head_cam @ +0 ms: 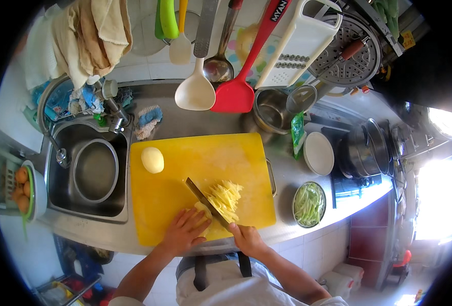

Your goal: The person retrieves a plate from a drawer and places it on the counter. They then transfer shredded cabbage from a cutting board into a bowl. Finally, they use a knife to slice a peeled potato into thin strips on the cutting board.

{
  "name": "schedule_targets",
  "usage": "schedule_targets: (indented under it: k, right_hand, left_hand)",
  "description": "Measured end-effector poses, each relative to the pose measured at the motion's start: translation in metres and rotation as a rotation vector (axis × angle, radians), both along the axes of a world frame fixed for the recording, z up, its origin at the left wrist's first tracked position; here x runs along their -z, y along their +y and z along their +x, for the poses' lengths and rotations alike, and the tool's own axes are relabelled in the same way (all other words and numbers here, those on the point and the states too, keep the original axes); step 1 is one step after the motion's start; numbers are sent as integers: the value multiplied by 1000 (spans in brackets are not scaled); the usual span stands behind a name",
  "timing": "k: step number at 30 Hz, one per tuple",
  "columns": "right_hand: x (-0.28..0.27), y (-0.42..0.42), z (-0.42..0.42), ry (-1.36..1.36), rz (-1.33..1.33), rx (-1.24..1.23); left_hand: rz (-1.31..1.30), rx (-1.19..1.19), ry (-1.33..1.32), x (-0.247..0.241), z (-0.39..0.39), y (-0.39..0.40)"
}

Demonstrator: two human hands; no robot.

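Note:
On the yellow cutting board [164,191], my right hand [249,239] grips the handle of a kitchen knife [206,202], its blade running up and to the left. My left hand [187,229] presses down on sliced potato [203,210] against the blade's left side. A heap of potato shreds [226,199] lies right of the blade. One whole peeled potato [152,160] rests near the board's upper left corner.
Left is a sink [88,208] holding a metal basin [96,171]. Right stand a bowl of green shreds [309,204], a white plate [318,153] and a steel pot [273,111]. A red spatula [233,95] and a white ladle [195,90] hang above the board.

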State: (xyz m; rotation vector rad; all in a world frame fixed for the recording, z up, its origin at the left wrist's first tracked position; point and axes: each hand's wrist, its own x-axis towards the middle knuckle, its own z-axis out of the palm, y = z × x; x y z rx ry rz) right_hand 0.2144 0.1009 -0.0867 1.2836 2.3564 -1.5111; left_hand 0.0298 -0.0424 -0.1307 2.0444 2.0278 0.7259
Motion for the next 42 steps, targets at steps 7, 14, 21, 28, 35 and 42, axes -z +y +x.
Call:
schedule_targets:
  k: [7,14,21,28,35,42]
  right_hand:
    - [1,-5,-1,58,72,11]
    - [3,9,0,5,102,76]
    - [-15,26,-9,-5,12,93]
    - [-16,23,-5,-10,37,21]
    - [-10,14,-2,27,7,54]
    - [-17,16,-4,23,-35,34]
  left_hand:
    - [130,-105,-7,18,7,24]
    - [118,-93,10,20,10,25]
    - [157,-164,16,22,11,37]
    - [173,-200,-19,27,12,42]
    - [148,-337,-50,16,34,47]
    - [126,-414,-69,18,48,53]
